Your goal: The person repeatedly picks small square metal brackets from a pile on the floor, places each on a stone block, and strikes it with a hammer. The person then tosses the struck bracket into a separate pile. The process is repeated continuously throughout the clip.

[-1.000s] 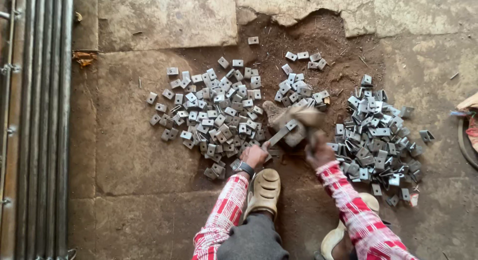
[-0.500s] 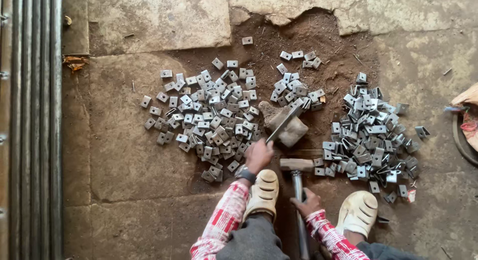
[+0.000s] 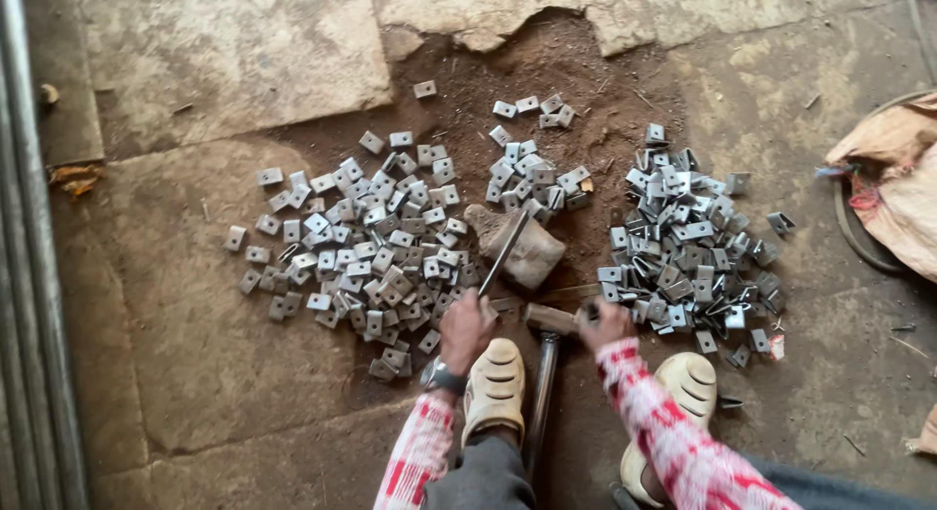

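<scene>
Steel flat bar (image 3: 504, 252) lies slanted across the stone block (image 3: 525, 248), long axis running from lower left up to the right, its near end in the left hand (image 3: 465, 326). Fingers of that hand look curled round the bar's low end, closed on it, tho the tips are partly hidden. Right hand (image 3: 607, 325) sits just right of the hammer head (image 3: 549, 318), fingers wrapped at the head end of the tool; hammer handle (image 3: 541, 403) runs back toward the person btw the two pale clogs (image 3: 494, 385). So the block lies up and slightly left of the hammer head, near, not touching; bar's resting point on the block is straight ahead of the hammer, a bit to the left. Right hand is the nearer one to the hammer, left hand the nearer to the bar. Piles of small metal brackets: flat ones at left (image 3: 366, 246), a small group above the block (image 3: 532, 163), bent ones at right (image 3: 688, 242). All on a dirt and stone floor (image 3: 224, 51). Sack (image 3: 893, 168) at far right, steel rods (image 3: 24, 276) along the left edge
</scene>
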